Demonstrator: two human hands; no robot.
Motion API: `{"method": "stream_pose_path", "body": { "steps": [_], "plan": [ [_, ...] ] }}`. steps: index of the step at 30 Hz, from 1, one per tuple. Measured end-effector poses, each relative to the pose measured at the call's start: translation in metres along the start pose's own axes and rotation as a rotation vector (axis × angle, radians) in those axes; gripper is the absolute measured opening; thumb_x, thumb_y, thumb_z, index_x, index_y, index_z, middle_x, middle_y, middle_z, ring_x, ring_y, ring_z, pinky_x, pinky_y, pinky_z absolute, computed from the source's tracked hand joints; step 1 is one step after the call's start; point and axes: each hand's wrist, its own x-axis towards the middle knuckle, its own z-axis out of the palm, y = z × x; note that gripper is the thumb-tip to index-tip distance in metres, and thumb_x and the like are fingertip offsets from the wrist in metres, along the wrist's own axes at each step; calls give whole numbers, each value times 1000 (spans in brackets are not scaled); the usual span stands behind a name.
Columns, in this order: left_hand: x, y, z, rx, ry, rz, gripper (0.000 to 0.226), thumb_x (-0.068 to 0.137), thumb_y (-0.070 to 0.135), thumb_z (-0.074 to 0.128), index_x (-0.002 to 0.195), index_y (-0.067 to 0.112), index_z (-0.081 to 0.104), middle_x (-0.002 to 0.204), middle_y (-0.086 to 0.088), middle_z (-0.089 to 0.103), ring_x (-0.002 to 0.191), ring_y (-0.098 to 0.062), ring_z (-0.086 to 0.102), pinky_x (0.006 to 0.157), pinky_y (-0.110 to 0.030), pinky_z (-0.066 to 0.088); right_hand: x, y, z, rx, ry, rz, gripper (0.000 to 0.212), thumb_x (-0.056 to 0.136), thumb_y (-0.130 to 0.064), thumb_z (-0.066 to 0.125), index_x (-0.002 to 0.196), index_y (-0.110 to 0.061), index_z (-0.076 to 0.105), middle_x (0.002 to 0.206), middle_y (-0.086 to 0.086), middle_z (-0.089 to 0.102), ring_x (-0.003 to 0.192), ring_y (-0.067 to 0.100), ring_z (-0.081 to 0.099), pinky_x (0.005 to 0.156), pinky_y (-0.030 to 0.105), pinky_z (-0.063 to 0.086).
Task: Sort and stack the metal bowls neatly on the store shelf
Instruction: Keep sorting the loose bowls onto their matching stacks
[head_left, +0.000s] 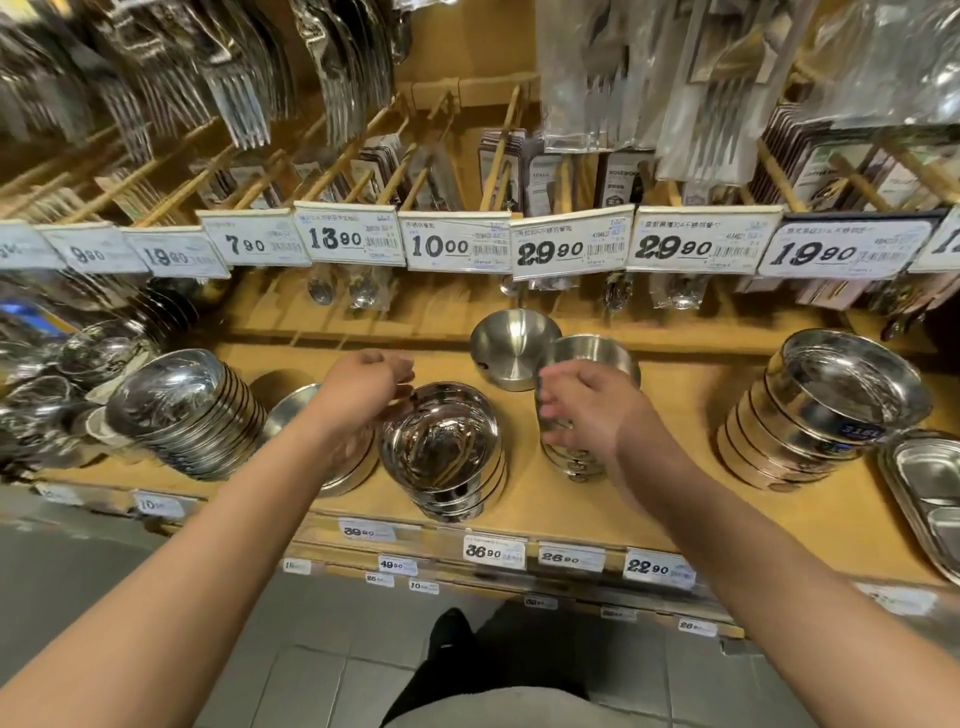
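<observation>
A short stack of shiny metal bowls (441, 452) leans toward me at the middle of the wooden shelf (670, 499). My left hand (363, 389) is curled at the far left rim of its top bowl and seems to pinch it. My right hand (587, 410) lies with spread, blurred fingers against the front of a narrower stack of small bowls (597, 353). Behind, between the two hands, a single bowl (514, 348) rests upside down. A wide shallow bowl (291, 410) sits partly hidden behind my left forearm.
A tall tilted stack of bowls (192, 410) stands at the left, with loose bowls (98, 353) beyond it. At the right are a stack of larger bowls (821, 410) and a divided metal tray (930, 488). Price tags (452, 241) and hanging cutlery packs overhang the shelf.
</observation>
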Motion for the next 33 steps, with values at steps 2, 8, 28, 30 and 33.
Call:
{"method": "stream_pose_path", "body": {
  "steps": [2, 8, 28, 30, 33],
  "plan": [
    [4, -4, -6, -19, -3, 0, 9, 101, 14, 57, 103, 8, 64, 100, -9, 65, 87, -20, 63, 71, -29, 57, -2, 10, 13, -7, -31, 21, 10, 100, -25, 58, 102, -30, 66, 101, 0, 68, 88, 13, 69, 76, 28, 63],
    [32, -12, -24, -38, -29, -23, 6, 100, 14, 61, 100, 9, 64, 98, -10, 65, 89, -23, 63, 77, -32, 58, 2, 22, 35, 14, 30, 106, 17, 101, -29, 59, 115, -23, 67, 111, 1, 67, 94, 14, 68, 73, 27, 61],
    [204, -36, 55, 319, -364, -38, 16, 97, 23, 65, 95, 8, 65, 76, -8, 65, 63, -19, 60, 66, -32, 60, -40, 50, 88, 296, 572, 83, 15, 100, -22, 61, 105, -16, 74, 106, 6, 74, 85, 9, 70, 66, 22, 57],
    [218, -40, 65, 313, -371, -45, 23, 96, 29, 67, 99, 6, 67, 83, -8, 67, 71, -21, 62, 86, -41, 62, -47, 56, 91, 324, 615, 88, 15, 99, -19, 60, 102, -17, 75, 96, 1, 74, 79, 6, 69, 65, 21, 58],
    [232, -42, 74, 258, -460, -128, 34, 97, 28, 67, 123, 7, 62, 112, -10, 67, 80, -19, 64, 96, -37, 57, -54, 65, 94, 343, 655, 111, 18, 99, -14, 58, 104, -19, 74, 91, 0, 75, 79, 7, 70, 67, 23, 61]
  ]
}}
